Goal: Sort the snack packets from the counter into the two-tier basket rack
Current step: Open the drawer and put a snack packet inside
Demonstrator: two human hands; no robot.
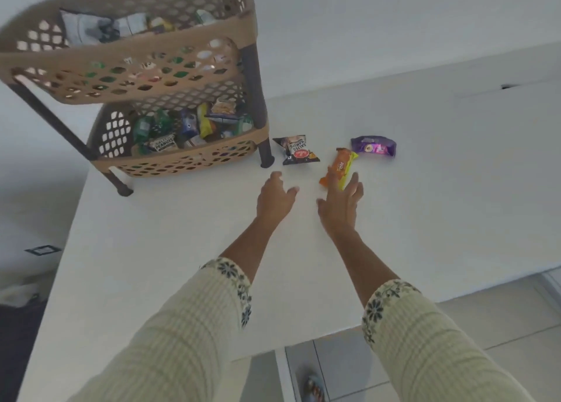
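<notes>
The orange-and-yellow biscuit packet (339, 166) lies flat on the counter under the fingertips of the right hand (341, 204). The fingers of this hand are stretched out straight and hold nothing; whether they touch the wrapper cannot be told. Just beyond that hand and a little to its right lies a purple packet (374, 147), apart from the biscuit packet. The left hand (274, 201) is stretched out beside the right one, fingers loosely spread and empty. Just past its fingertips sits a salted peanuts packet (299, 150), near the rack's front right leg. Beyond and to the left of the left hand stands the tan two-tier basket rack (182, 161) on dark legs, with packets in both perforated baskets. Another salted peanuts bag shows in the lower basket, while the upper basket's contents are blurred and seen partly through the holes. Everything rests on a white counter (182, 265) set against a plain white wall (394, 22). Below the counter's near edge, under the right forearm, is pale tiled floor (470, 325), with a blurred striped shape (314, 386) that cannot be made out. Cream ribbed sleeves (188, 325) with dark floral cuffs cover both forearms.
</notes>
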